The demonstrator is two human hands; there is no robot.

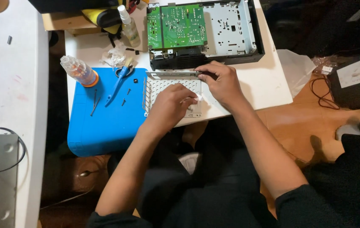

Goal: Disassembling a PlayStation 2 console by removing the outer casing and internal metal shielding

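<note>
Left hand (169, 106) pressing a white wipe (196, 98) onto the perforated plate (158, 86), fingers curled narrow around it. Right hand (222, 82) at 1 o'clock, fingers pinching the plate's top edge. Plate on table (268, 84), overlapping blue mat (104, 122); chassis (205, 31) at 12 o'clock.

white label (356, 73) on black box, perhaps clear bag (294, 67) beside table

Open room on the bare blue mat (104, 131) below the loose screws (126, 96) and on the white bench (268, 84) right of the right hand (224, 82); the opened metal case (230, 29) blocks the far side, the brush (118, 82) and lying bottle (78, 71) crowd the left.
</note>
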